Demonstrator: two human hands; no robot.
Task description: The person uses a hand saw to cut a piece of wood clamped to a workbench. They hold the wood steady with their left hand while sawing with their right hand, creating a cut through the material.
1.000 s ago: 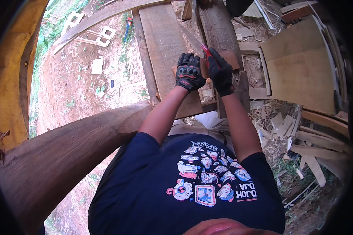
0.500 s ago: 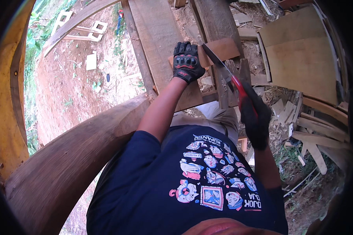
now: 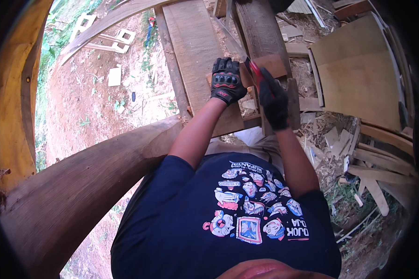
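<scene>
fingers of the right hand (image 3: 273, 100) clamp the red-handled saw (image 3: 255, 70); left hand (image 3: 227, 83) rests on the reddish-brown board (image 3: 273, 65), fingers together, clamping not discernible.

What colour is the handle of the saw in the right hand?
The saw handle shows red, partly covered by the right hand; head view shows it best.

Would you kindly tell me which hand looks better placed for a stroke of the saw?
Probably the right hand: it grips the saw, while the left hand lies over the reddish board.
</scene>
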